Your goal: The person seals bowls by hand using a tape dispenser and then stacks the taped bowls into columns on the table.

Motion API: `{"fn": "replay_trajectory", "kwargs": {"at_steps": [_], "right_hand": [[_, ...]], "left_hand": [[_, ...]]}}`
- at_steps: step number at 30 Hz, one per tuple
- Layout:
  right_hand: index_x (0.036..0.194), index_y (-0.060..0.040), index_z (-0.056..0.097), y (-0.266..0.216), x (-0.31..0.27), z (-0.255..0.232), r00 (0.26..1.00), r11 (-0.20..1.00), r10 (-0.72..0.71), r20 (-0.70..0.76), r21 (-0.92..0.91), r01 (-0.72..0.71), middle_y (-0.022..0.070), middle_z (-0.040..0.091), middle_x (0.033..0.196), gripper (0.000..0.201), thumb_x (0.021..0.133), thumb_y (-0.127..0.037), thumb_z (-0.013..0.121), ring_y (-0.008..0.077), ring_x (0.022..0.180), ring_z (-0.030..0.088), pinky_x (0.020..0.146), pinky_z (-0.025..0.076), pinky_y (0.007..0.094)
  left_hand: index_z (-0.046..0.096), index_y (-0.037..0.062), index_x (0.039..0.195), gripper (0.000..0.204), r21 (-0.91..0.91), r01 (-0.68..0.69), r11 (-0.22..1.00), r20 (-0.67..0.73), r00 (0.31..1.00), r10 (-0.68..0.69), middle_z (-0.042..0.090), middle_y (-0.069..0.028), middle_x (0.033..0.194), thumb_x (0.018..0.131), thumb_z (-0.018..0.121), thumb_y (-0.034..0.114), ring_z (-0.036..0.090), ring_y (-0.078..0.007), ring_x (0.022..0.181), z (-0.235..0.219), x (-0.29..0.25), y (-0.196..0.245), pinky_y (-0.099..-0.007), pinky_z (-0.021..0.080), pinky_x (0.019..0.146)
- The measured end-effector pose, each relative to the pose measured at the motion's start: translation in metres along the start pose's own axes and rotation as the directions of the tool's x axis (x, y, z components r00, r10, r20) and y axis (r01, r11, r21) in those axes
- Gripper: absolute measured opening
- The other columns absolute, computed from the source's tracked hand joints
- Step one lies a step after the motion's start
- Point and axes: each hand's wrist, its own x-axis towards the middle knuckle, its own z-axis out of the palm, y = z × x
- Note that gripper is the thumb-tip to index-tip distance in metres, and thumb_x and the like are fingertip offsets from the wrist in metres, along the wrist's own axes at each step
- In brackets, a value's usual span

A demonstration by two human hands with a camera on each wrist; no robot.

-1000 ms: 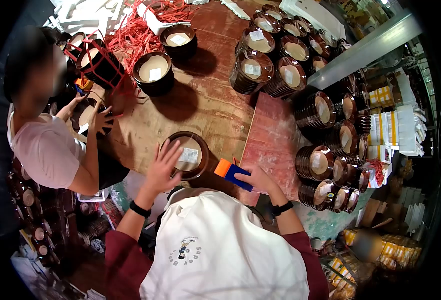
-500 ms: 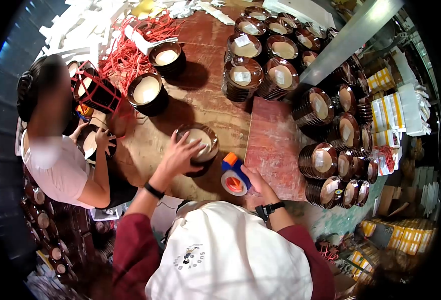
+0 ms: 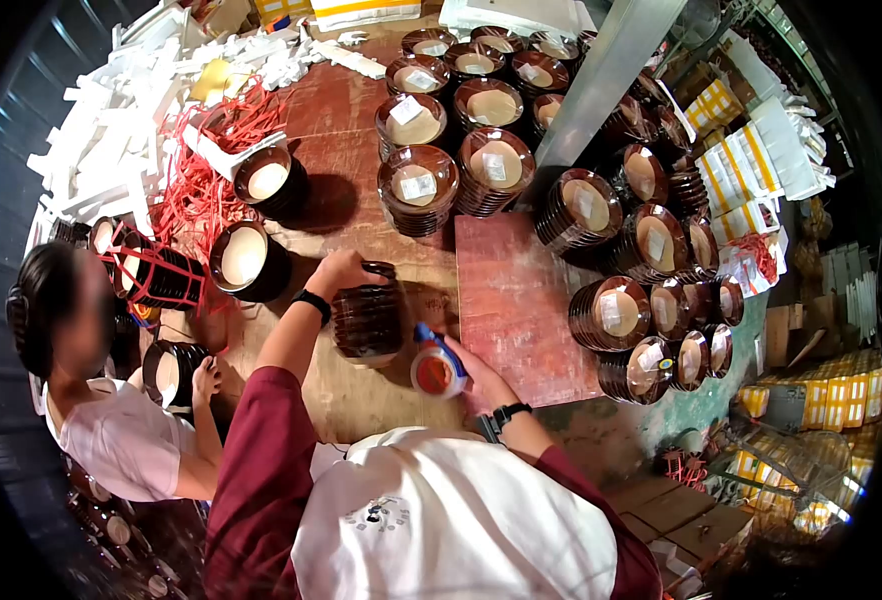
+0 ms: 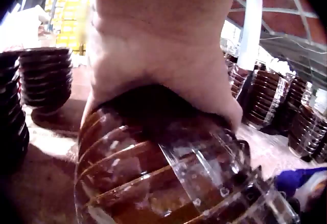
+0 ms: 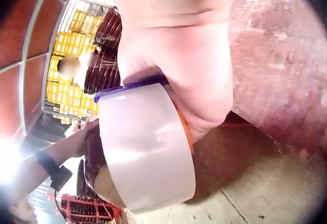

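Note:
A stack of glossy dark brown bowls point(image 3: 369, 322) lies tilted on the wooden table in front of me, its ribbed side showing in the head view. My left hand point(image 3: 341, 270) grips the stack at its far end. A strip of clear tape point(image 4: 186, 175) runs across the bowl rims in the left wrist view. Just right of the stack, my right hand point(image 3: 478, 380) holds a blue and orange tape dispenser point(image 3: 427, 335). Its wide roll of clear tape point(image 5: 148, 147) fills the middle of the right wrist view.
Many bowl stacks point(image 3: 418, 190) stand at the back and right, around a metal post point(image 3: 611, 80). A red board point(image 3: 521, 310) lies right of the dispenser. Another person point(image 3: 126, 430) at left handles a stack point(image 3: 171, 375). Red straps point(image 3: 206, 160) and white foam point(image 3: 91, 130) heap behind.
My left hand has gone from lying over the upright stack to gripping it, and the stack has tipped onto its side. The dispenser has turned in my right hand, and the head view has shifted.

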Motion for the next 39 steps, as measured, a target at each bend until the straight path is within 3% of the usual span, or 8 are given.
{"fn": "replay_trajectory", "kwargs": {"at_steps": [4,5,16,19,21,23,25,39], "right_hand": [[0.118,-0.009,0.068,0.027,-0.012,0.003,0.982,0.974,0.189,-0.024,-0.122,-0.19,0.0004,0.072,0.1,0.052,0.097,-0.056,0.057,0.0093,0.08,0.066,0.067,0.056,0.026],[0.092,-0.0112,0.069,0.022,-0.02,0.0,0.975,0.967,0.19,-0.118,-0.148,-0.207,-0.0003,0.067,0.067,0.044,0.098,-0.053,0.056,0.0089,0.053,0.06,0.049,0.052,0.0251],[0.082,-0.0116,0.067,0.005,-0.014,-0.008,0.961,0.972,0.203,-0.187,-0.08,-0.221,-0.0022,0.062,0.061,0.043,0.096,-0.052,0.06,0.0081,0.045,0.056,0.042,0.049,0.0234],[0.081,-0.0114,0.067,0.0,-0.022,-0.005,0.966,0.973,0.212,-0.148,-0.06,-0.222,-0.0023,0.062,0.06,0.045,0.096,-0.053,0.059,0.008,0.045,0.056,0.043,0.049,0.0229],[0.087,-0.0114,0.068,0.009,-0.012,-0.028,0.98,0.981,0.195,-0.039,-0.002,-0.196,-0.0024,0.063,0.063,0.045,0.096,-0.055,0.058,0.0081,0.046,0.056,0.045,0.051,0.0234],[0.091,-0.0118,0.068,0.017,-0.003,-0.042,0.99,0.99,0.137,-0.031,-0.032,-0.138,-0.0024,0.062,0.062,0.048,0.096,-0.058,0.056,0.0091,0.047,0.056,0.048,0.051,0.0241],[0.093,-0.012,0.068,0.005,-0.028,0.0,0.985,0.988,0.152,-0.083,-0.022,-0.154,-0.002,0.063,0.064,0.05,0.096,-0.06,0.055,0.0088,0.05,0.058,0.05,0.052,0.0248],[0.111,-0.0108,0.065,0.042,-0.034,-0.069,0.98,0.978,0.196,0.037,0.061,-0.198,0.0018,0.068,0.079,0.039,0.099,-0.047,0.058,0.0099,0.061,0.063,0.054,0.054,0.0244]], "left_hand": [[0.074,-0.0047,0.086,0.078,-0.144,0.205,0.968,-0.026,0.977,-0.211,0.073,-0.0222,0.086,0.06,0.077,0.069,0.071,-0.0364,0.085,0.004,-0.008,-0.016,-0.0438,0.055,0.08],[0.074,-0.0057,0.086,0.078,-0.15,0.265,0.953,-0.058,0.959,-0.276,0.073,-0.0229,0.09,0.06,0.077,0.068,0.071,-0.0357,0.086,0.011,-0.011,-0.018,-0.0429,0.055,0.08],[0.071,-0.0096,0.103,0.088,-0.431,0.642,0.635,-0.032,0.692,-0.721,0.072,-0.0218,0.108,0.066,0.074,0.07,0.071,-0.0341,0.1,0.045,-0.073,-0.035,-0.0415,0.054,0.087],[0.073,-0.0057,0.104,0.078,-0.465,0.574,0.674,-0.021,0.754,-0.656,0.073,-0.0223,0.104,0.071,0.074,0.065,0.071,-0.0351,0.096,0.044,-0.079,-0.03,-0.0409,0.055,0.085],[0.061,0.0102,0.133,0.071,-0.23,0.4,0.887,-0.552,0.697,-0.458,0.055,-0.0188,0.141,0.077,0.075,0.052,0.048,-0.0385,0.134,0.083,-0.076,-0.025,-0.0538,0.039,0.106],[0.057,0.0123,0.137,0.077,0.077,-0.087,0.993,-0.198,0.975,0.1,0.048,-0.0164,0.148,0.074,0.077,0.051,0.037,-0.0401,0.141,0.031,-0.103,0.028,-0.0562,0.027,0.114],[0.053,0.0163,0.141,0.083,0.401,-0.558,0.727,-0.004,0.792,0.611,0.043,-0.0141,0.151,0.071,0.077,0.054,0.037,-0.0389,0.14,0.048,-0.117,0.048,-0.0612,0.024,0.115],[0.054,0.0134,0.138,0.097,0.209,-0.237,0.949,0.042,0.971,0.234,0.051,-0.0183,0.139,0.061,0.075,0.069,0.049,-0.0371,0.129,0.079,-0.065,0.048,-0.0635,0.033,0.107]]}}
